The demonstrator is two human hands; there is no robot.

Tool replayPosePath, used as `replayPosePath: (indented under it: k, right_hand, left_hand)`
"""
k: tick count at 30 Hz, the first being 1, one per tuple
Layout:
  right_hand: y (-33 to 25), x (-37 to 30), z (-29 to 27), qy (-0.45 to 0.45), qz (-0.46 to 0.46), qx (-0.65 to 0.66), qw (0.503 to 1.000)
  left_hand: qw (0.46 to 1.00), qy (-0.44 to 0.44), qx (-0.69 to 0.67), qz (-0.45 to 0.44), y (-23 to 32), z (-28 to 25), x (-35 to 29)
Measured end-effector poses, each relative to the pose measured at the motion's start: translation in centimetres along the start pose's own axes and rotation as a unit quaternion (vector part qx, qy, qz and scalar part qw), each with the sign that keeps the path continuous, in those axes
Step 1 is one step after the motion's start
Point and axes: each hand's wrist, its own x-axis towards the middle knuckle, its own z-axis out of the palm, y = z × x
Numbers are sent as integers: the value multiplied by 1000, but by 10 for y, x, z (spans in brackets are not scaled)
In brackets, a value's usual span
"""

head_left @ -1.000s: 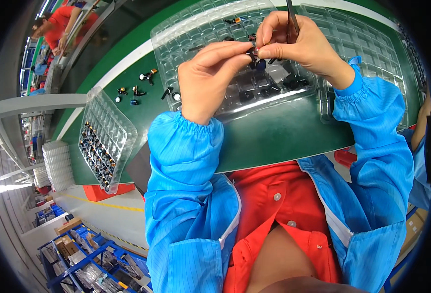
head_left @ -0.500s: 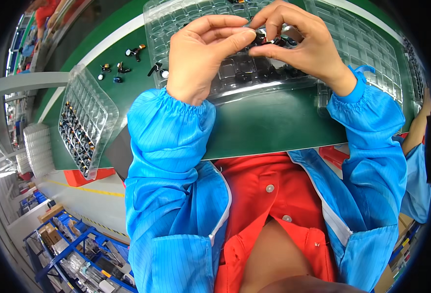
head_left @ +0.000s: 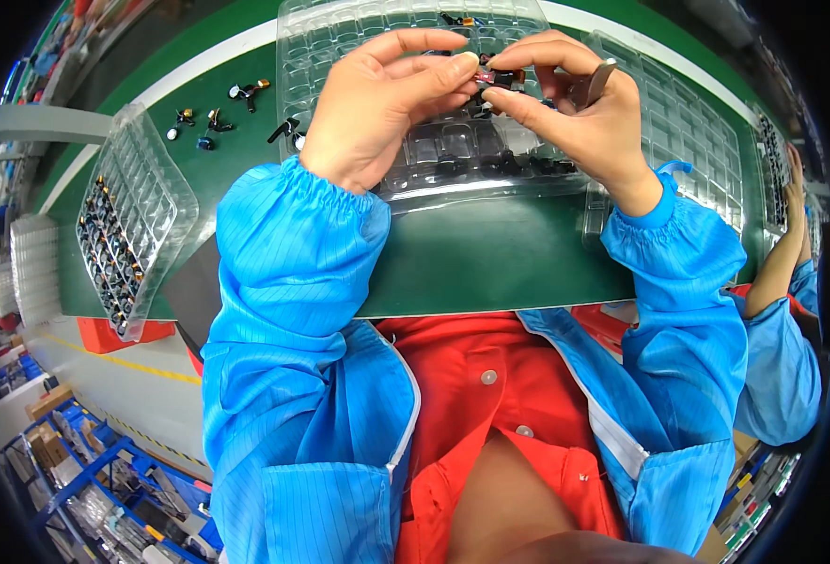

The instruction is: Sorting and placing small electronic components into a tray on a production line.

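My left hand (head_left: 387, 99) and my right hand (head_left: 579, 113) meet above a clear plastic compartment tray (head_left: 335, 36). Between their fingertips is a small dark electronic part (head_left: 503, 79) with a reddish spot; both hands are closed on it, the right thumb and forefinger pinching its right side. A flat, silvery metal piece (head_left: 601, 81) also shows in the right hand, its other end hidden by the fingers. Dark parts sit in some of the tray's pockets. Beside the left wrist lies a black and white part (head_left: 288, 132).
Several loose small parts (head_left: 214, 122) lie on the green table (head_left: 490, 249) at the left. A tilted clear tray (head_left: 156, 179) there holds rows of dark parts. Another clear tray (head_left: 692, 122) lies at the right. A co-worker's arm (head_left: 780, 254) shows at the far right.
The whole view has shifted, with table and trays now further left. My right hand has turned slightly, so the metal piece in it shows. Both hands stay at the small part.
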Motion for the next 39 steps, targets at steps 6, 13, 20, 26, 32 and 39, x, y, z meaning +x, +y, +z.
replayPosePath:
  k: [6, 13, 20, 26, 32, 39]
  right_hand:
    - [-4, 3, 0, -62, 108, -12, 992]
    - [-7, 2, 0, -101, 85, -11, 991]
    - [-1, 5, -4, -112, 131, 28, 985]
    - [-5, 7, -5, -66, -52, -110, 990]
    - [2, 5, -6, -37, -68, -90, 993]
    - [-3, 6, -8, -18, -37, -100, 994]
  left_hand:
    - [971, 105, 201, 83, 11, 19, -5]
    - [933, 39, 343, 103, 23, 8, -5]
    - [973, 8, 228, -38, 28, 4, -4]
    - [986, 44, 163, -9, 14, 0, -3]
    - [974, 62, 194, 94, 5, 1, -3]
    - [915, 31, 347, 205, -5, 18, -9]
